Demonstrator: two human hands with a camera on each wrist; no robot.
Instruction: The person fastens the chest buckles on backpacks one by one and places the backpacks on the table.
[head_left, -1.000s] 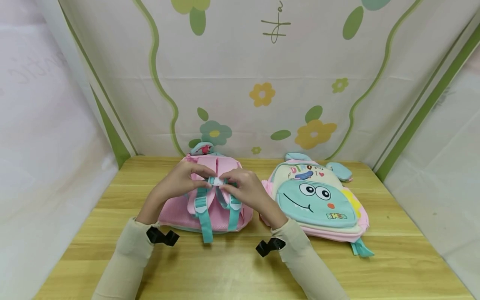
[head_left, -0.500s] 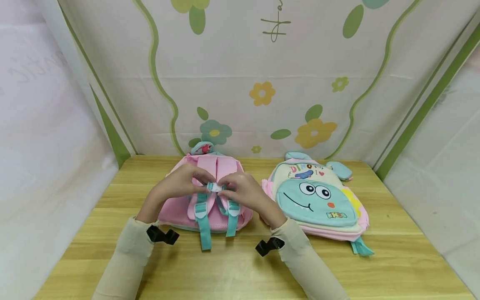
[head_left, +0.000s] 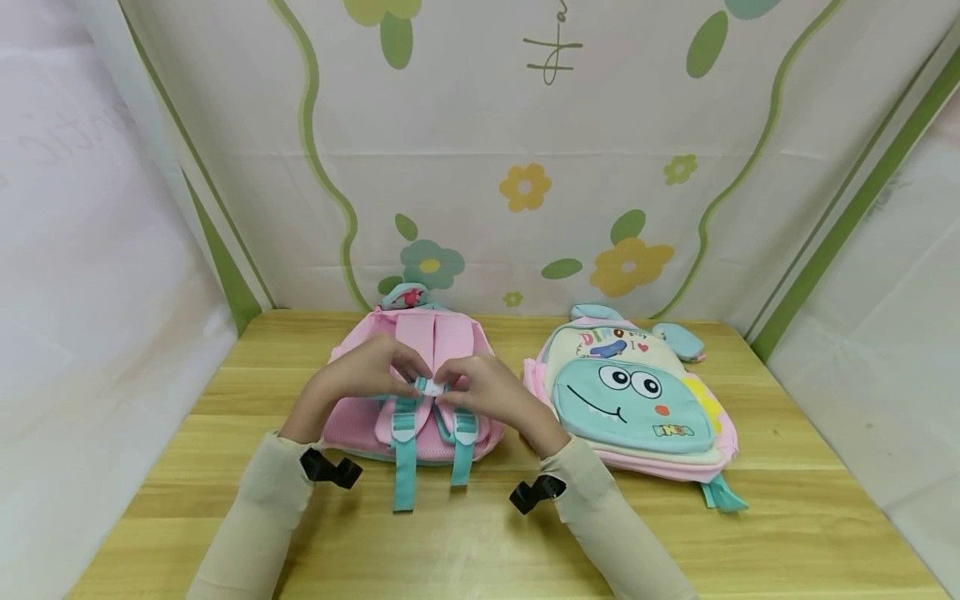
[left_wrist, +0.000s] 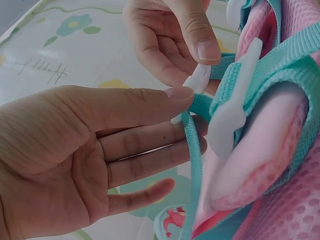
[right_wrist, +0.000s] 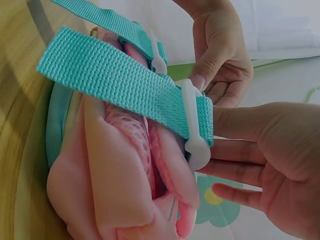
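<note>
A pink child's backpack (head_left: 352,425) lies back side up on the wooden table, its padded shoulder straps and teal webbing on top. Over it, a white plastic buckle (head_left: 431,387) joins thin teal straps between my two hands. My left hand (head_left: 371,367) pinches the buckle's left end between thumb and forefinger; its other fingers stretch out behind, as the left wrist view shows. My right hand (head_left: 487,387) pinches the right end. In the right wrist view, a white strap adjuster (right_wrist: 192,125) with wide teal webbing (right_wrist: 120,90) hides the buckle.
To the right, a second backpack (head_left: 630,408) with a dinosaur face lies front side up. A small blue ear (head_left: 405,296) with a red figure sticks out at the pink bag's top. Behind the table (head_left: 465,550) hangs a white cloth (head_left: 450,108) printed with flowers.
Both hands have drawn the buckle a little toward me and down. The loose teal strap ends now reach further over the table's front part. The dinosaur backpack has not moved.
</note>
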